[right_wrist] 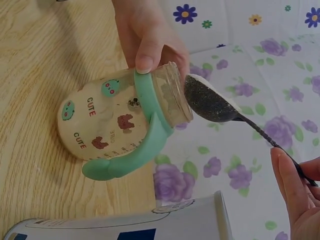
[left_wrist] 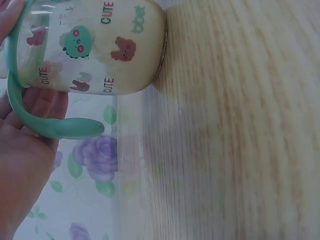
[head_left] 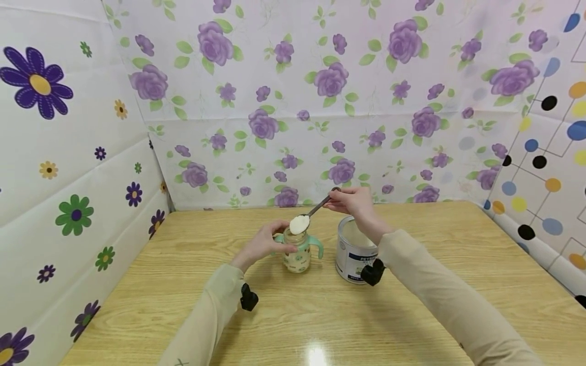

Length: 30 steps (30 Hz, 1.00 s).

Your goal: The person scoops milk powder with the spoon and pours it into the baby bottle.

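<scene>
A clear baby bottle [head_left: 296, 263] with green handles and printed cartoon animals stands uncapped on the table, pale contents showing through its wall. My left hand [head_left: 262, 245] grips it near the neck, thumb across the green collar [right_wrist: 144, 95]. In my right hand [head_left: 358, 206] the handle of a dark spoon [right_wrist: 210, 102] is pinched between thumb and fingers. White powder [head_left: 299, 224] heaps in the spoon's bowl, which is right at the bottle's open mouth. Under my right forearm is an open white tin [head_left: 344, 254] with a dark blue label band.
The wooden table [head_left: 183, 284] runs back to a flowered sheet [head_left: 274, 101]. Patterned sheets also rise along its left and right sides. The tin stands close to the bottle's right handle.
</scene>
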Tool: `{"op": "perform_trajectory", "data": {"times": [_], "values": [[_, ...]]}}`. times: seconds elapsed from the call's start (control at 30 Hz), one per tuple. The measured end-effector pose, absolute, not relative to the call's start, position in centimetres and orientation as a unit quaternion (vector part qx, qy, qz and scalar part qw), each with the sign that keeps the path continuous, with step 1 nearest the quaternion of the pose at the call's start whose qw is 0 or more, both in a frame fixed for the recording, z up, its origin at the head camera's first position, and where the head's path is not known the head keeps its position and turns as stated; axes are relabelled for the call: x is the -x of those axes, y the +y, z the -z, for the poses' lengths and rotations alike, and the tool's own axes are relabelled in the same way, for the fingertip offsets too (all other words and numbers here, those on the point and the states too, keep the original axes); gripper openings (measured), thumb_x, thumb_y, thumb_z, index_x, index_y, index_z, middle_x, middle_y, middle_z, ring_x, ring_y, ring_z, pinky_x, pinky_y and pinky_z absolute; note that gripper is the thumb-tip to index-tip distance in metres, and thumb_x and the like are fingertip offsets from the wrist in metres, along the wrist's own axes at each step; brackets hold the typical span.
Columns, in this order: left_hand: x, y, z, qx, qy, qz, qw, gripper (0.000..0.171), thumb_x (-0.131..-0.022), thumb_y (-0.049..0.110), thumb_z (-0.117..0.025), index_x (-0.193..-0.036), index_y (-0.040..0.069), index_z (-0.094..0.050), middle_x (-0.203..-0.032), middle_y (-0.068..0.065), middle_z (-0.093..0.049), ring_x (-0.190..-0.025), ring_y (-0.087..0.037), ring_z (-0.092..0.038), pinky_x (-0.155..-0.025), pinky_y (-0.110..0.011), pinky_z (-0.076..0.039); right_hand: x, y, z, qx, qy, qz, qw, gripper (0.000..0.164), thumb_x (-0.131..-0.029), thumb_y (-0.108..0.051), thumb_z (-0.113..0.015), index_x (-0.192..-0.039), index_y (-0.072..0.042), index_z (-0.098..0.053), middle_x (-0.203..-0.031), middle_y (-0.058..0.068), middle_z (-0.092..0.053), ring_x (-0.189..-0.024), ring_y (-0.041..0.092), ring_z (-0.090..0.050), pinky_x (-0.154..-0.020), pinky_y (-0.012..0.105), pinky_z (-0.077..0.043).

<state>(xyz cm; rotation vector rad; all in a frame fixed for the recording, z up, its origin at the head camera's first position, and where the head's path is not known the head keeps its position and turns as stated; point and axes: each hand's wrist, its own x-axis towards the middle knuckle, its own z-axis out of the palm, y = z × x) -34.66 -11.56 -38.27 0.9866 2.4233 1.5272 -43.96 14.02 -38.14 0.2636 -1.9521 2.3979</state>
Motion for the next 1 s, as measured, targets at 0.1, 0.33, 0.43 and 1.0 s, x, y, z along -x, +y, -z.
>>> {"op": "perform_trajectory", "data": {"times": [0.1, 0.33, 0.43, 1.0], "values": [[34.7, -11.5, 38.4, -0.328, 0.799, -0.501, 0.054, 0.048, -0.055, 0.025, -0.062, -0.098, 0.023, -0.042, -0.092, 0.004, -0.043, -0.083, -0.011, -0.038, -0.064, -0.028, -0.033, 47.7, 14.8, 41.6, -0.094, -0.639, -0.762, 0.039, 0.039, -0.057, -0.024, -0.060, -0.089, -0.003, -0.053, -0.073, 0.020, -0.052, -0.064, 0.029, -0.049, -0.053, 0.033, -0.039], [33.9, -11.3, 37.5, -0.339, 0.797, -0.498, 0.046, 0.046, -0.056, 0.025, -0.062, -0.097, 0.024, -0.042, -0.091, 0.005, -0.044, -0.081, -0.010, -0.039, -0.064, -0.028, -0.033, 45.9, 13.5, 39.7, -0.096, -0.643, -0.759, 0.014, 0.029, -0.062, -0.017, -0.057, -0.087, 0.000, -0.054, -0.071, 0.019, -0.052, -0.063, 0.027, -0.050, -0.053, 0.030, -0.039], [33.4, -11.2, 37.0, -0.337, 0.797, -0.499, 0.048, 0.046, -0.056, 0.024, -0.061, -0.098, 0.024, -0.042, -0.090, 0.005, -0.044, -0.081, -0.010, -0.039, -0.064, -0.028, -0.033, 44.8, 12.9, 39.0, -0.093, -0.657, -0.748, 0.015, 0.032, -0.059, -0.021, -0.059, -0.085, -0.002, -0.055, -0.071, 0.018, -0.052, -0.063, 0.026, -0.050, -0.053, 0.030, -0.039], [32.7, -11.2, 36.2, -0.317, 0.802, -0.503, 0.063, 0.047, -0.058, 0.018, -0.061, -0.100, 0.012, -0.041, -0.091, -0.004, -0.043, -0.081, -0.018, -0.038, -0.063, -0.030, -0.033, 38.7, 9.5, 35.4, -0.159, -0.688, -0.702, 0.091, 0.027, -0.055, -0.026, -0.060, -0.072, -0.004, -0.058, -0.063, 0.015, -0.053, -0.054, 0.025, -0.050, -0.047, 0.030, -0.040]]}}
